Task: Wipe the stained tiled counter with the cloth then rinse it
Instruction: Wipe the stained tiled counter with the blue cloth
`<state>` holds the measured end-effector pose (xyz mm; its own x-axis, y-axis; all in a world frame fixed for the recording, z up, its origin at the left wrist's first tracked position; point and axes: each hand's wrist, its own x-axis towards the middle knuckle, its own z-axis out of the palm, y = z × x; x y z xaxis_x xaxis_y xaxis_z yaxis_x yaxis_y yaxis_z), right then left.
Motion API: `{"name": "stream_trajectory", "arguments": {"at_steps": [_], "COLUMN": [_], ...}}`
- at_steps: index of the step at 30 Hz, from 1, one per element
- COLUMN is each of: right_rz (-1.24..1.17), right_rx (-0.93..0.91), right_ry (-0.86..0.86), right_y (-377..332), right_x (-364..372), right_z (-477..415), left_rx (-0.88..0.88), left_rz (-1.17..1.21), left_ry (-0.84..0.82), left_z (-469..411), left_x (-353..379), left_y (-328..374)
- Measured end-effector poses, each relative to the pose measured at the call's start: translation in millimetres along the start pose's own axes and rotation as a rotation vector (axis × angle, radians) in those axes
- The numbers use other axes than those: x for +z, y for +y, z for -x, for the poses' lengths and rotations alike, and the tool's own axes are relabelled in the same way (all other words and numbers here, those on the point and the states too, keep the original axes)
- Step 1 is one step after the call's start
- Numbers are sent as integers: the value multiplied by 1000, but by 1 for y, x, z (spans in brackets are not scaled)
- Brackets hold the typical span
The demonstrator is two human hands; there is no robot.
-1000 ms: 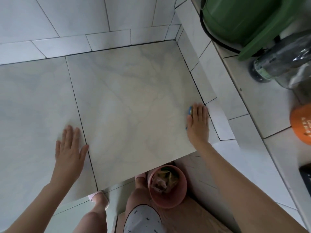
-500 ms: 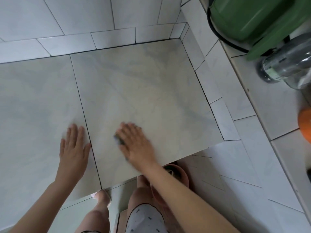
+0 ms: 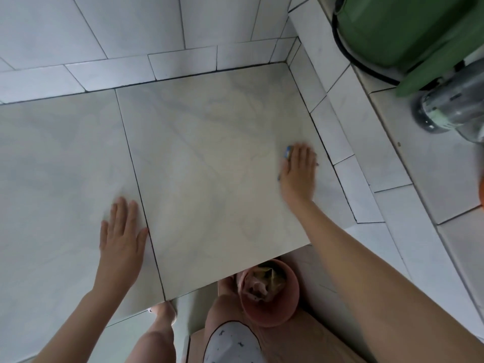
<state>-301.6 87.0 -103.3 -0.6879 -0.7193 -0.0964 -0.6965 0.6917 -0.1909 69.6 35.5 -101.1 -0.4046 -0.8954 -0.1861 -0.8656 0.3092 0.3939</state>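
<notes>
The tiled counter (image 3: 209, 158) is pale grey-green marble tile with dark grout lines. My right hand (image 3: 298, 174) lies flat near the counter's right side and presses a small blue cloth (image 3: 287, 152) onto the tile; only a sliver of cloth shows past my fingers. My left hand (image 3: 123, 231) rests flat with straight fingers on the tile near the front edge, over a grout line. No stain is plainly visible on the surface.
A raised white-tiled ledge (image 3: 348, 142) borders the counter on the right. On it stand a green bucket (image 3: 403, 30) and a lying clear bottle (image 3: 450, 108). Below the counter edge a pink bin (image 3: 269, 297) with rubbish stands by my legs.
My right hand swept the cloth from the right side to the middle-left of the tile, then back to the right. My left hand stayed in place.
</notes>
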Motion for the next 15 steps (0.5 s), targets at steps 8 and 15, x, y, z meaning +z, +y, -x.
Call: {"name": "stream_trajectory", "arguments": {"at_steps": [8,15], "right_rz": [-89,-68], "right_rx": [-676,-557], "right_ry": [-105,-90], "right_y": [-147,-56], "right_x": [43,26], "right_z": [101,42], "left_rx": [-29,0], "left_rz": [27,15], "left_ry": [7,17], "left_z": [-1,-27], "left_x": [0,-14], "left_y": [0,3]}}
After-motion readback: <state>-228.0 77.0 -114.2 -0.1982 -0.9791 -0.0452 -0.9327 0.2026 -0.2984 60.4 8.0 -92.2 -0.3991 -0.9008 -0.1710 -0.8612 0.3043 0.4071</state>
